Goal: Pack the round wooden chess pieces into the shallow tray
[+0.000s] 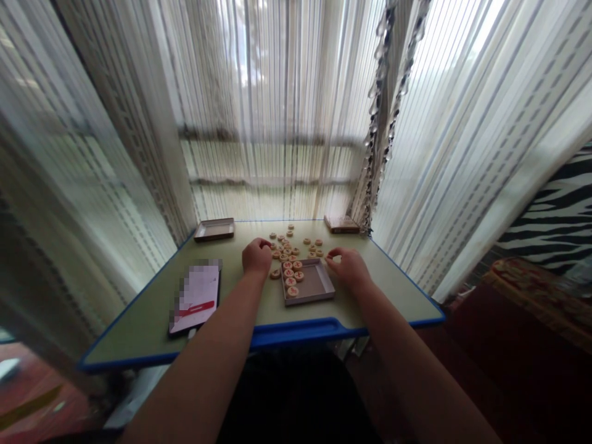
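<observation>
Several round wooden xiangqi pieces (285, 250) lie scattered on the table beyond a shallow cardboard box (319, 282). Inside the box, along its left side, pieces with red characters (290, 282) sit in two columns. My left hand (257, 256) is closed just left of the scattered pieces, its fingers curled; what they hold, if anything, is hidden. At the box's right far corner, my right hand (349, 266) pinches what looks like a xiangqi piece (329, 256) between thumb and fingertips. One loose piece (275, 274) rests beside the box's left wall.
A tablet (198, 296) with a lit screen lies on the left of the blue-edged table (139, 327). A shallow box lid (215, 229) stands at the far left corner, another flat box (341, 223) at the far right. Sheer curtains (277, 111) hang behind the table.
</observation>
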A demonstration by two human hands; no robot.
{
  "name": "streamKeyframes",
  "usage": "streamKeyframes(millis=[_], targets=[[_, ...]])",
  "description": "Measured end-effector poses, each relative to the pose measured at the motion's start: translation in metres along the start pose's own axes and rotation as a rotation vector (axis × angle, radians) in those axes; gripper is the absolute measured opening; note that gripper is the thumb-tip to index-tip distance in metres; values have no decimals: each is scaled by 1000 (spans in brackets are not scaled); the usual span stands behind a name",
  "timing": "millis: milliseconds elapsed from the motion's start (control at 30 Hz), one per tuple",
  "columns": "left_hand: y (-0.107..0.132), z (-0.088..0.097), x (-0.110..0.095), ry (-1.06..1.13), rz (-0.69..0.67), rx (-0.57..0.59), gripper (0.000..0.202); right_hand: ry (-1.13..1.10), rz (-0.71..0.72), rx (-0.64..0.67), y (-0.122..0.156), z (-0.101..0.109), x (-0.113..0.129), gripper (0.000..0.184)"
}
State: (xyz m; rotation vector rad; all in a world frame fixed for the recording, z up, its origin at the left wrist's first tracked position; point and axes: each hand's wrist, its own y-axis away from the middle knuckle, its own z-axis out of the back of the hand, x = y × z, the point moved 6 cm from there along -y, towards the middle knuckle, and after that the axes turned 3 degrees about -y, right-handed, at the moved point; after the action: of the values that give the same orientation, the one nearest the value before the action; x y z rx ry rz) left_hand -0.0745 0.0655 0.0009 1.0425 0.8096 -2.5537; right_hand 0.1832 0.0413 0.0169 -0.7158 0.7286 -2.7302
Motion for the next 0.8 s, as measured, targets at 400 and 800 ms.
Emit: streamKeyframes(millis=[400, 800], targets=[[3, 0, -8, 10, -1, 11, 22, -211, 529, 174, 21, -17, 73, 17], [1, -2, -6, -30, -13, 12, 22, -165, 533, 205, 18, -21, 70, 14]])
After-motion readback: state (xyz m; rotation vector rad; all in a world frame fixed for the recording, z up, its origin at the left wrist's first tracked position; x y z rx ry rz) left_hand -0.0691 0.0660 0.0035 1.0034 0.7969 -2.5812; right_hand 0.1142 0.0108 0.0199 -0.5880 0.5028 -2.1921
